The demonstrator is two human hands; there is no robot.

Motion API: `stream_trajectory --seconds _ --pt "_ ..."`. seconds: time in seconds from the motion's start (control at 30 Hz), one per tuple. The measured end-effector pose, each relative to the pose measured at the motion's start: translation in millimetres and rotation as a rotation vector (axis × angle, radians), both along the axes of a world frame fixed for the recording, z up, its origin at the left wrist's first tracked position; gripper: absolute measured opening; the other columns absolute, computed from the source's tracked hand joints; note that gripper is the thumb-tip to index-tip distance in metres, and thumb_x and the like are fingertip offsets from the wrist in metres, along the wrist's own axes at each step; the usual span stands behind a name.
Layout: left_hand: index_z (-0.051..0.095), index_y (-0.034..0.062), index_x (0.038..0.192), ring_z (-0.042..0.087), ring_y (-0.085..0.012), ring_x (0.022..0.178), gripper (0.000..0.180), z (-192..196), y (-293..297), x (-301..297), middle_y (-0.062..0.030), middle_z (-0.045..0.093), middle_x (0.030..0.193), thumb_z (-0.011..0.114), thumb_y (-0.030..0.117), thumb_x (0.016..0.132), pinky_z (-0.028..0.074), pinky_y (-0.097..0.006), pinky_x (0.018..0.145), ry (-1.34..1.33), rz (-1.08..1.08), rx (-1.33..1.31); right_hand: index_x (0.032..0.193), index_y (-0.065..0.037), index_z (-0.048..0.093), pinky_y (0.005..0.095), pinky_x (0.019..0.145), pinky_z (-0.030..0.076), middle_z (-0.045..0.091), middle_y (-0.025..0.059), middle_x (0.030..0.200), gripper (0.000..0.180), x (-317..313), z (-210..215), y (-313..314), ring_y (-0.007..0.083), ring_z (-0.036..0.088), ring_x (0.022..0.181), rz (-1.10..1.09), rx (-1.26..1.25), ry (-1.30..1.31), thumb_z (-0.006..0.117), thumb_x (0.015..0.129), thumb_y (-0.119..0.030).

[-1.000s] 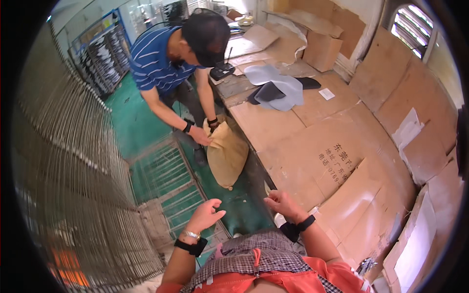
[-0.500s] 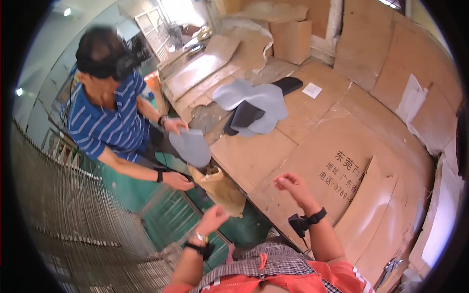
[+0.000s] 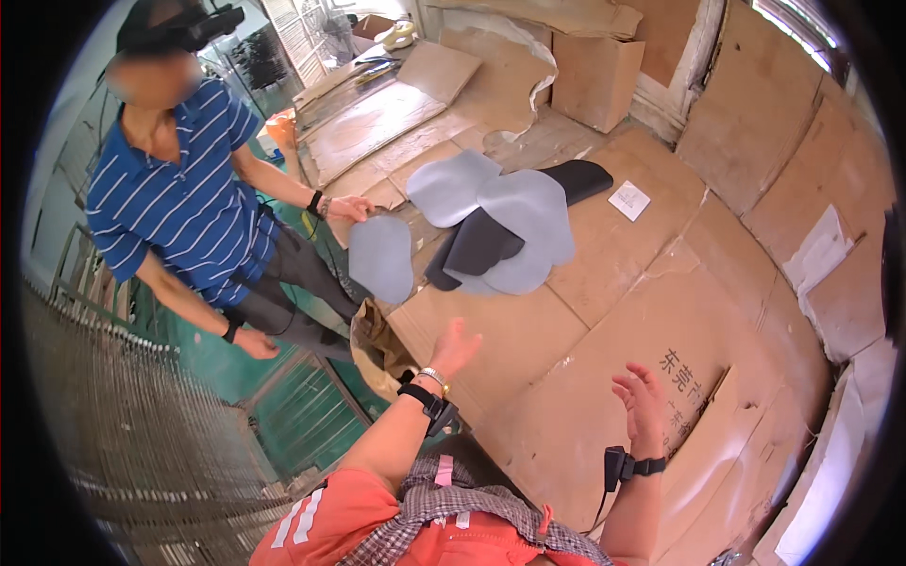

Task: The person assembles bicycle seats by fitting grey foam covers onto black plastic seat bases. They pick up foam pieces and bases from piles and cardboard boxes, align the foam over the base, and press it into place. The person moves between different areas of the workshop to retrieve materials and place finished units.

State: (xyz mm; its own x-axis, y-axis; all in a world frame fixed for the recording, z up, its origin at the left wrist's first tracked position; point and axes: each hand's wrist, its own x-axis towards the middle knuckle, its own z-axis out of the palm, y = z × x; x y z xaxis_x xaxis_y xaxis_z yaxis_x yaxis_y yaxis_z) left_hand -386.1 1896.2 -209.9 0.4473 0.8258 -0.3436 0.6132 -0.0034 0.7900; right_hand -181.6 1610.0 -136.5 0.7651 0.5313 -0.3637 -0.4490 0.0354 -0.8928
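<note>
My left hand (image 3: 455, 349) hovers over the near left edge of the cardboard-covered table, fingers stretched out and holding nothing. A brown sack (image 3: 370, 351) with its mouth gaping hangs beside it at the table's edge. Farther right, my right hand (image 3: 644, 404) is raised above the cardboard, empty, its fingers loosely bent and apart. Beyond my hands lies an overlapping pile of flat rounded sheets: grey ones (image 3: 528, 222) and black ones (image 3: 483, 242). Across the corner a co-worker's hand (image 3: 349, 208) holds a similar grey sheet (image 3: 382, 259) at the table edge.
The co-worker (image 3: 189, 198) in a striped blue shirt stands at the left, the other arm hanging down. A small white square card (image 3: 629, 200) lies right of the pile. Cardboard panels (image 3: 755, 104) line the back and right. A rack of metal rods (image 3: 123, 406) stands at the lower left.
My left hand has moved from beside the sack to over the table edge, and my right hand has shifted right. The co-worker's free hand has drawn back from the sack. The view has shifted.
</note>
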Motion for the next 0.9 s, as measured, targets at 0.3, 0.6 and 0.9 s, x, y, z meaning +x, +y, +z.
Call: stream_trajectory --seconds 0.3,0.6,0.9 --pt "0.039 -0.0018 0.127 0.043 -0.0354 0.118 0.071 -56 145 56 -0.021 0.048 0.125 0.073 0.023 0.07 0.036 -0.041 0.1 0.048 0.151 0.264 0.117 0.001 0.046 0.0279 0.072 0.049 0.054 0.0075 0.099 0.033 42 -122 186 0.018 0.057 0.085 -0.025 -0.155 0.161 0.056 0.088 -0.013" --pt "0.039 0.0025 0.128 0.045 -0.0359 0.111 0.075 -56 169 90 -0.0187 0.049 0.116 0.075 0.021 0.064 0.04 -0.042 0.095 0.22 -0.025 0.287 0.12 0.001 0.042 0.0266 0.066 0.048 0.054 0.0093 0.094 0.044 24 -130 287 0.0152 0.057 0.081 -0.079 -0.283 0.107 0.06 0.085 -0.019" --pt "0.025 0.0064 0.137 0.045 -0.0365 0.108 0.084 -56 176 90 -0.0175 0.046 0.115 0.071 0.008 0.067 0.04 -0.044 0.092 0.128 -0.216 0.368 0.121 0.002 0.042 0.026 0.071 0.045 0.053 0.0086 0.098 0.047 18 -153 306 0.0143 0.053 0.082 -0.162 -0.549 -0.191 0.062 0.083 -0.017"
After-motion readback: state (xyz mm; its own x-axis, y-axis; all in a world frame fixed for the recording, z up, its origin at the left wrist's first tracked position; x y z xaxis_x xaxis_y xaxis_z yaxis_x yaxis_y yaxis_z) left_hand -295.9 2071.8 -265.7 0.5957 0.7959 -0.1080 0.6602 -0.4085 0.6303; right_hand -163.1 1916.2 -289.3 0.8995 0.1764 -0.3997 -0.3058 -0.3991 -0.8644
